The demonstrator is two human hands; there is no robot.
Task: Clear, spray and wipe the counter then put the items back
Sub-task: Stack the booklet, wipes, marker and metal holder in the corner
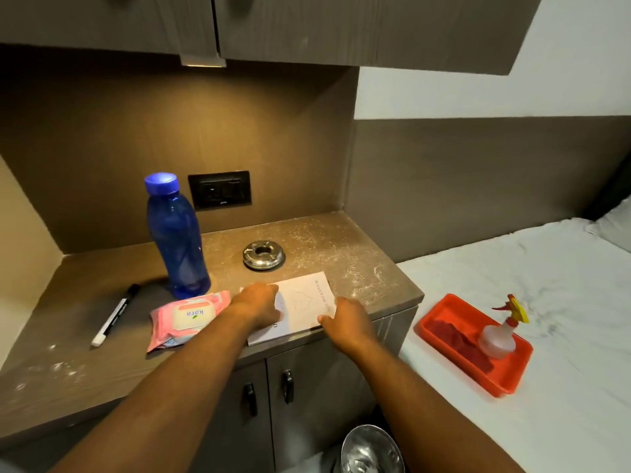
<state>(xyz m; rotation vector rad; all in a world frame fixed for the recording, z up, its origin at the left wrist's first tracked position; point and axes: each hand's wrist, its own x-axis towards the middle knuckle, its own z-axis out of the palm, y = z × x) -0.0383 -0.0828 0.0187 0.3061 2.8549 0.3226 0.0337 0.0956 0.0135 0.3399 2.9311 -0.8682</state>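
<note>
A dusty brown counter (341, 240) carries a blue water bottle (177, 240), a steel ashtray (263, 255), a pink wipes pack (186, 319), a black marker (114, 314) and a white booklet (307, 302) at the front edge. My left hand (257, 303) lies flat on the booklet's left part. My right hand (348, 324) grips the booklet's front right corner, thumb on top. On the bed to the right, a red tray (440, 312) holds a spray bottle (500, 332) and a red cloth (461, 343).
A wall socket (220, 190) sits behind the bottle. Cabinet doors with black handles (288, 385) are under the counter. A steel bin (370, 450) stands on the floor below. Overhead cabinets hang above. The white bed (512, 268) fills the right side.
</note>
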